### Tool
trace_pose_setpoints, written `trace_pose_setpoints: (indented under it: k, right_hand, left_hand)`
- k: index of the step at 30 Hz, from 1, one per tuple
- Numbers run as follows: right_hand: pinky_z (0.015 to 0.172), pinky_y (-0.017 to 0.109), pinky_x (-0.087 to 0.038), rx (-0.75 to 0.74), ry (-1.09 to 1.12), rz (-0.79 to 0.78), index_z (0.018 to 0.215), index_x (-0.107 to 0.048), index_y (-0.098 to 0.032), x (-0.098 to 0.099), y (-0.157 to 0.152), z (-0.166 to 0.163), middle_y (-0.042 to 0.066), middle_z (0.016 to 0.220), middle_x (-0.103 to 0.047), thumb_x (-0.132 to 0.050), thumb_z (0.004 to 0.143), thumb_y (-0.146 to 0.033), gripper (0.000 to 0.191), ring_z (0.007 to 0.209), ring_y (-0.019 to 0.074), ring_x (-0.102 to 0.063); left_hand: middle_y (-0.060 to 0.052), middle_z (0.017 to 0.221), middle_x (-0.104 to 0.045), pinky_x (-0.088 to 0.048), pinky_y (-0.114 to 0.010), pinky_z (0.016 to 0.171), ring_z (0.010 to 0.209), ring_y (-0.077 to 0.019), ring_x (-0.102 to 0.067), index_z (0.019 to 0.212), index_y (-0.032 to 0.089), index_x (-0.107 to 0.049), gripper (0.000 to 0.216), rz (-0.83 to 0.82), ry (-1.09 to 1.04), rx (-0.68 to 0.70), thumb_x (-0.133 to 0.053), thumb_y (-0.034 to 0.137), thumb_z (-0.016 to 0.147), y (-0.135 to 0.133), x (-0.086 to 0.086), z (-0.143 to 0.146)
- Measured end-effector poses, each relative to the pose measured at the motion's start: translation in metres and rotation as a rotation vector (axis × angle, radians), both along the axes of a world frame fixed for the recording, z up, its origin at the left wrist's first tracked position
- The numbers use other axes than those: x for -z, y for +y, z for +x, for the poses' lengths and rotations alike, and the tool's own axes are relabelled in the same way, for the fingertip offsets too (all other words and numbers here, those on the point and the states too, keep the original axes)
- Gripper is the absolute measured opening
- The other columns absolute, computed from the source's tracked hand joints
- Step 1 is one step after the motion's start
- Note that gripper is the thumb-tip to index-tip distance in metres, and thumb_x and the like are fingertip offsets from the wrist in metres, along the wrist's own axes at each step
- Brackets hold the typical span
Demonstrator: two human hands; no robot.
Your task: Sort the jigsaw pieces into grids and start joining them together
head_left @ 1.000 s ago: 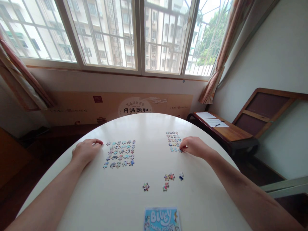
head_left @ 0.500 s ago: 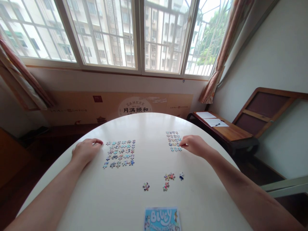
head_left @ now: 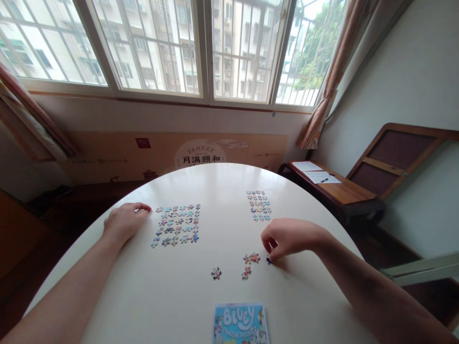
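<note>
My left hand (head_left: 124,220) rests on the white table (head_left: 172,301), its index finger stretched towards a larger block of spaced puzzle pieces (head_left: 178,226); it holds nothing that I can see. On the right, my right hand (head_left: 287,236) bends down with thumb and fingertips pinched on a dark blue and white puzzle piece (head_left: 268,261), which they partly cover. Just left of it lie a reddish, multicoloured cluster of pieces (head_left: 252,258) and a smaller cluster (head_left: 246,273). Another small multicoloured cluster (head_left: 216,273) sits farther left. Beyond my right hand is a second block of pieces (head_left: 258,205) in rows.
A blue picture card reading "Bluey" (head_left: 241,324) lies at the table's near side. Past the round edge stands a low wooden table (head_left: 353,188) with papers (head_left: 322,177) and a pen. Barred windows and curtains are behind.
My right hand has moved from the right-hand block of pieces towards me, down onto the dark blue and white puzzle piece. My left hand has stayed nearly still. The view has shifted slightly.
</note>
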State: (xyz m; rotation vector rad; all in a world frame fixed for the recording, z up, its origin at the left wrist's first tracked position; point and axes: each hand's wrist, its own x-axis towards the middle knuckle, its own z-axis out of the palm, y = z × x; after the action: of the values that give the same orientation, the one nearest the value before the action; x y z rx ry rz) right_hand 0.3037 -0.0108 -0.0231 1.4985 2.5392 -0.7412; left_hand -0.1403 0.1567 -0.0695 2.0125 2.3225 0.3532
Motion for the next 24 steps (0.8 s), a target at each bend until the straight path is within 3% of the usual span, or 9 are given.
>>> trace_pose_setpoints:
  k: [5,13,18,24]
  right_hand:
    - [0.054,0.024,-0.035,0.077,-0.054,0.072,0.081,-0.078,-0.023,0.001,0.007,0.011,0.001,0.077,-0.072,-0.074,0.07,-0.028,0.013,0.067,0.0147,-0.061]
    - [0.065,0.025,-0.043,0.272,-0.074,0.177,0.082,-0.08,-0.026,0.005,0.032,0.055,-0.001,0.082,-0.076,-0.065,0.072,-0.018,0.02,0.075,0.0168,-0.067]
    - [0.074,0.025,-0.045,0.283,-0.013,0.263,0.082,-0.08,-0.026,0.013,0.039,0.062,-0.002,0.087,-0.078,-0.064,0.075,-0.019,0.018,0.084,0.0173,-0.069]
    - [0.074,0.026,-0.044,0.303,-0.032,0.367,0.082,-0.079,-0.027,0.02,0.042,0.061,-0.002,0.088,-0.078,-0.066,0.077,-0.022,0.015,0.085,0.0172,-0.069]
  left_hand:
    - [-0.006,0.127,-0.066,-0.049,-0.038,0.088,0.106,-0.0297,-0.061,0.105,0.028,-0.077,0.038,0.024,0.013,0.005,-0.05,0.042,0.082,0.003,0.003,-0.003]
    - [-0.007,0.128,-0.066,-0.049,-0.04,0.089,0.108,-0.0314,-0.061,0.105,0.027,-0.076,0.039,0.02,0.007,0.014,-0.049,0.043,0.082,0.006,0.006,-0.006]
    - [-0.007,0.128,-0.065,-0.048,-0.041,0.091,0.11,-0.0317,-0.06,0.105,0.028,-0.076,0.038,0.022,0.003,0.017,-0.049,0.042,0.082,0.006,0.005,-0.006]
    - [-0.008,0.128,-0.065,-0.049,-0.04,0.09,0.109,-0.0318,-0.06,0.106,0.028,-0.076,0.039,0.013,0.003,0.016,-0.05,0.042,0.082,0.006,0.005,-0.006]
